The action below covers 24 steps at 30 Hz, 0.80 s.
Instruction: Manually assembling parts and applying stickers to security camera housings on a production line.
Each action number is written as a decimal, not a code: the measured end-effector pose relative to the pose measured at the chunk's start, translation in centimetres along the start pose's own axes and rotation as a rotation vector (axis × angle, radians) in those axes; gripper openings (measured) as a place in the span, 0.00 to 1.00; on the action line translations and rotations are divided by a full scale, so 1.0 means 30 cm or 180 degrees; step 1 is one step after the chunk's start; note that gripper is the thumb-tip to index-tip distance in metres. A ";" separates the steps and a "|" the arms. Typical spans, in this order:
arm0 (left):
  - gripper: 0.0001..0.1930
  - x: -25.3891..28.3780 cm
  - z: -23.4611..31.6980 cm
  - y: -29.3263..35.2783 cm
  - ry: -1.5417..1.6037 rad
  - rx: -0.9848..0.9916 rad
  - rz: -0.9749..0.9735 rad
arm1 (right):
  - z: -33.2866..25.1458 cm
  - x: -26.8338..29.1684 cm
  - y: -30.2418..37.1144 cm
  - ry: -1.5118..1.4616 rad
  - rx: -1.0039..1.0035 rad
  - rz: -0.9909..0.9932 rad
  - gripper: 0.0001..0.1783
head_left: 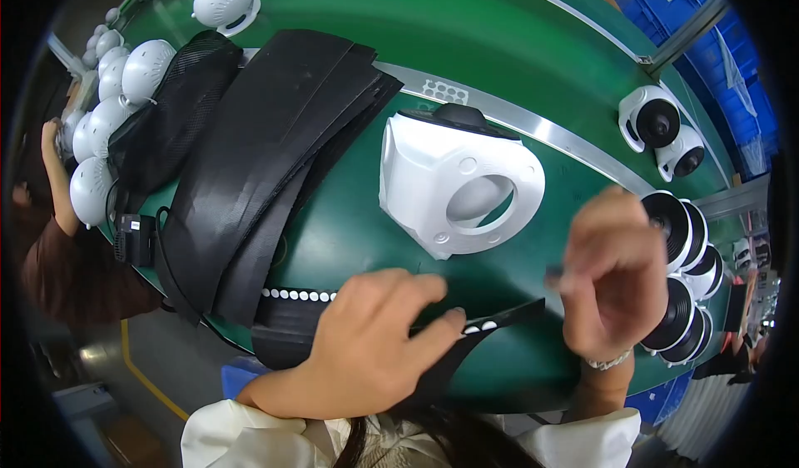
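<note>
My left hand [374, 335] bends over a black strip [516, 312] with white round dots along its edge, gripping it near the table's front. The strip's right end curves upward past my thumb. To the right, my right hand [616, 276] is raised above the green table, its fingers pinched and smeared by motion. A small dark piece [555, 276] shows at its fingertips, too blurred to name. Beyond both hands sits a white plastic housing [416, 176] with a large round hole and a black part on its far side.
Black flat sheets [266, 135] are stacked at left beside black mesh [183, 110] and white perforated domes [150, 68]. A black adapter [136, 239] with a cable lies at the left edge. White-and-black round units [670, 218] are piled at right. Another person's arm [58, 181] shows far left.
</note>
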<state>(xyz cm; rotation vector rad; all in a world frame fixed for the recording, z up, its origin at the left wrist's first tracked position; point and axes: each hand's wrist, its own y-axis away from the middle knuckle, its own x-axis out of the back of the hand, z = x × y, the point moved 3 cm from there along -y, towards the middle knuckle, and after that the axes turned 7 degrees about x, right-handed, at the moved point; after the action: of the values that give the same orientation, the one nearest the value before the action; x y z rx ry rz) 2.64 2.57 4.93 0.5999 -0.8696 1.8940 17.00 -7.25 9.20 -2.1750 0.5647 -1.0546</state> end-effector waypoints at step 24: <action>0.04 -0.068 -0.022 -0.017 -0.0958 -0.0311 0.0150 | 0.081 -0.112 -0.080 0.0206 -0.0589 0.0022 0.19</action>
<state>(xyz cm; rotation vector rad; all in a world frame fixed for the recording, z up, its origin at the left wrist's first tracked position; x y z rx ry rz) 3.98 2.11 3.23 0.8237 -1.1708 1.8177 17.23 -2.62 7.99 -2.3023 0.7246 -1.1107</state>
